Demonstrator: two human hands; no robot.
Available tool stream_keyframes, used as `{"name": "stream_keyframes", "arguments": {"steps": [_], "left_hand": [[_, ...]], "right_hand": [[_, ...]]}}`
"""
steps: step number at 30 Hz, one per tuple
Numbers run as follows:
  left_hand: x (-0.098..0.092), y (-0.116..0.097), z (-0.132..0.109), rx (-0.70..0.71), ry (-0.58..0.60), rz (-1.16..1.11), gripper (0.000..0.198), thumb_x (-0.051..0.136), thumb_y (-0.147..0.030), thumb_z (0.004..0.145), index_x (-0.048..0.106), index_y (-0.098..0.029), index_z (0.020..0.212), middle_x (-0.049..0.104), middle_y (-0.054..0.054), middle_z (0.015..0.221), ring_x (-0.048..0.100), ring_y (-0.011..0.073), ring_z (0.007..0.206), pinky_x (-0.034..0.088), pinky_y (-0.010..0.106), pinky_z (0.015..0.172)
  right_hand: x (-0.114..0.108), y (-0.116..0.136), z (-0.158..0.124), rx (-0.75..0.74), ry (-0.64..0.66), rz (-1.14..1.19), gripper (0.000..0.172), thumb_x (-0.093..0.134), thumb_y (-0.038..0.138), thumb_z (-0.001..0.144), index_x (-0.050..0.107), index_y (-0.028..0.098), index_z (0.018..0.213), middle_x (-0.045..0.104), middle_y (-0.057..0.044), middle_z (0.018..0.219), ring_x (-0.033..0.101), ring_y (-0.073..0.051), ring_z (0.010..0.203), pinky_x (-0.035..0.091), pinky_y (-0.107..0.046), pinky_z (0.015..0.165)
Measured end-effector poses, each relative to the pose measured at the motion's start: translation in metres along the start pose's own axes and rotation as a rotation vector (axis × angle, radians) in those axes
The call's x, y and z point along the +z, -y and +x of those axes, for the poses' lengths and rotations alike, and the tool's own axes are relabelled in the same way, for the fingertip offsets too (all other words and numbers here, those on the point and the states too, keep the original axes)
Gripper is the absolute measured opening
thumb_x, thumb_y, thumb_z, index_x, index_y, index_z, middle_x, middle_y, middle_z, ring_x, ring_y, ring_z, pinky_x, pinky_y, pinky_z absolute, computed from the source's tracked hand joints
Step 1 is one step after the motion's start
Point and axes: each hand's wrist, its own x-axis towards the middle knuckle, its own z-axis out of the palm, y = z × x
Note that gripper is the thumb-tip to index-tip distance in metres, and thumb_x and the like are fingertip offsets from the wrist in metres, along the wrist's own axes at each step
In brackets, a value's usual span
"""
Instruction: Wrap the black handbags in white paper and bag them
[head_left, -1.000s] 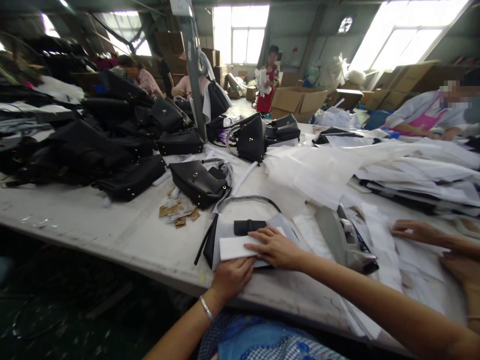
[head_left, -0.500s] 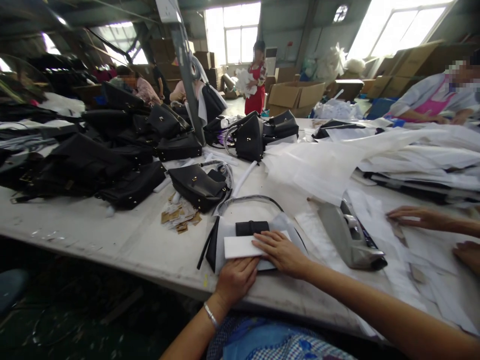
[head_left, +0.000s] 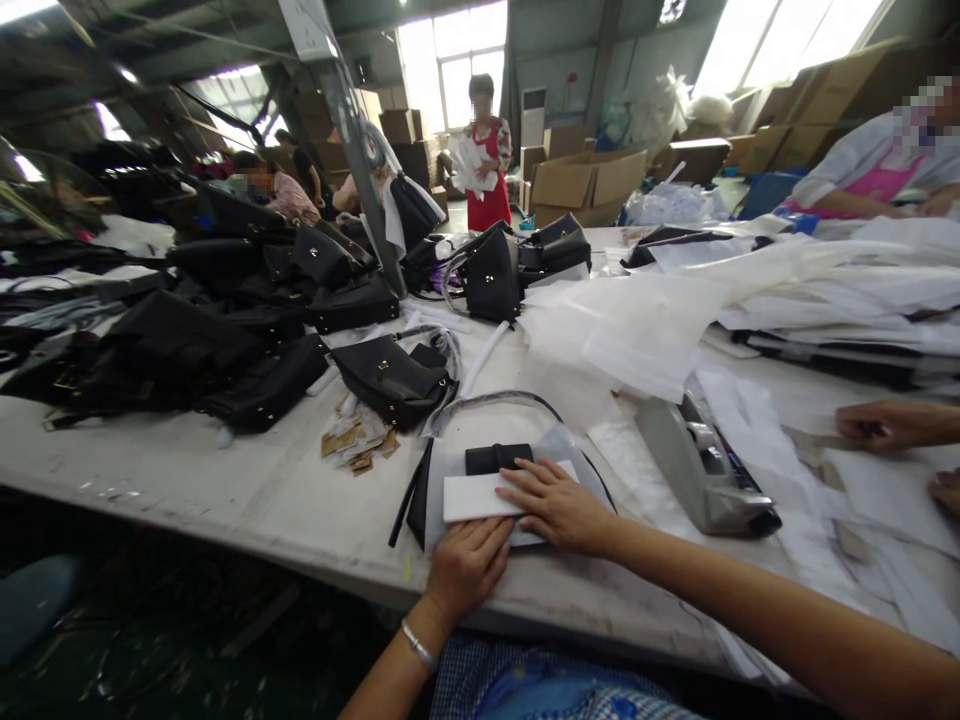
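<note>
A black handbag lies flat near the table's front edge, covered by a pale translucent sheet [head_left: 450,453]; its curved handle [head_left: 517,396] arches behind. A folded white piece [head_left: 471,497] rests on the sheet, just in front of the black flap strap [head_left: 498,458]. My right hand [head_left: 556,505] lies flat over the right part of the white piece, fingers spread. Palm down, my left hand [head_left: 469,565] touches its front edge, the fingers stretched out and holding nothing. A silver bracelet is on my left wrist.
Another black handbag [head_left: 394,375] and small brown packets [head_left: 360,445] lie behind to the left. A grey tape dispenser [head_left: 694,470] stands right. Black bags [head_left: 180,340] are piled left, white sheets [head_left: 615,325] back right. A co-worker's hand [head_left: 892,425] is at far right.
My hands keep nearly the same place on the white piece. The view has shifted slightly. At the right, the co-worker's hand has drawn back and curled; the standing person has turned.
</note>
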Motion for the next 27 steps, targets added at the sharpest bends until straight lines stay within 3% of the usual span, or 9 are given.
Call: {"name": "stream_keyframes", "arguments": {"steps": [4,7,10,14,17,20,22,24,27], "left_hand": [[-0.008,-0.012,0.001,-0.043,-0.081,-0.008,0.036,0.052,-0.015,0.093,0.061,-0.02,0.128,0.072,0.007,0.118,0.068,0.0206,0.106,0.057,0.036,0.093],[-0.017,-0.021,0.012,-0.056,-0.103,-0.02,0.043,0.05,-0.013,0.094,0.053,-0.019,0.136,0.068,0.009,0.126,0.065,0.0184,0.114,0.055,0.032,0.096],[-0.019,-0.022,0.027,-0.085,-0.036,-0.028,0.051,0.052,-0.024,0.096,0.042,-0.018,0.145,0.054,0.013,0.144,0.052,0.0226,0.132,0.05,0.038,0.105],[-0.002,-0.014,0.029,-0.089,0.082,0.042,0.074,0.059,-0.047,0.09,0.03,-0.016,0.151,0.039,0.02,0.154,0.04,0.0322,0.141,0.048,0.05,0.107],[0.011,-0.011,0.018,-0.068,0.117,0.119,0.078,0.06,-0.047,0.089,0.026,-0.017,0.153,0.033,0.019,0.156,0.033,0.0334,0.144,0.045,0.053,0.109],[0.018,-0.011,0.011,-0.07,0.138,0.222,0.072,0.058,-0.036,0.092,0.025,-0.017,0.153,0.035,0.018,0.156,0.033,0.0303,0.144,0.043,0.05,0.111],[0.02,-0.012,0.01,-0.068,0.142,0.282,0.068,0.058,-0.032,0.092,0.028,-0.017,0.152,0.036,0.018,0.156,0.034,0.0292,0.144,0.042,0.049,0.112],[0.021,-0.012,0.01,-0.069,0.132,0.323,0.067,0.058,-0.032,0.092,0.029,-0.018,0.151,0.036,0.017,0.155,0.033,0.0287,0.144,0.04,0.052,0.113],[0.022,-0.011,0.012,-0.074,0.119,0.353,0.065,0.058,-0.032,0.093,0.03,-0.019,0.15,0.037,0.015,0.155,0.034,0.0279,0.144,0.039,0.054,0.113]], "right_hand": [[0.002,-0.001,0.0,-0.006,0.011,0.016,0.055,0.041,0.052,0.1,0.038,0.03,0.15,0.037,-0.006,0.157,0.029,-0.034,0.144,0.023,-0.057,0.115],[0.004,0.0,-0.001,0.0,-0.007,0.023,0.053,0.04,0.051,0.1,0.041,0.029,0.148,0.039,-0.006,0.156,0.03,-0.034,0.144,0.024,-0.058,0.115],[0.008,0.001,-0.001,0.01,-0.045,0.028,0.05,0.043,0.048,0.1,0.046,0.027,0.145,0.044,-0.008,0.152,0.03,-0.033,0.144,0.023,-0.058,0.115],[0.012,0.0,0.001,-0.012,-0.097,0.015,0.046,0.046,0.04,0.1,0.05,0.023,0.142,0.05,-0.008,0.147,0.034,-0.031,0.143,0.026,-0.056,0.116],[0.012,0.004,-0.002,-0.05,-0.238,0.006,0.036,0.048,0.032,0.1,0.059,0.022,0.133,0.061,-0.009,0.136,0.048,-0.026,0.133,0.03,-0.052,0.115],[0.005,0.02,-0.02,-0.036,-0.462,0.035,0.024,0.051,0.022,0.097,0.069,0.022,0.112,0.072,-0.007,0.113,0.064,-0.022,0.111,0.039,-0.046,0.109],[0.001,0.034,-0.04,0.077,-0.587,0.108,0.019,0.052,0.021,0.096,0.071,0.021,0.1,0.074,-0.007,0.102,0.067,-0.02,0.098,0.047,-0.04,0.098],[0.003,0.047,-0.062,0.293,-0.64,0.236,0.02,0.053,0.027,0.096,0.071,0.02,0.091,0.074,-0.008,0.093,0.068,-0.02,0.088,0.052,-0.035,0.085],[0.015,0.053,-0.085,0.674,-0.49,0.575,0.034,0.052,0.041,0.095,0.068,0.019,0.074,0.072,-0.007,0.075,0.067,-0.021,0.071,0.055,-0.033,0.071]]}}
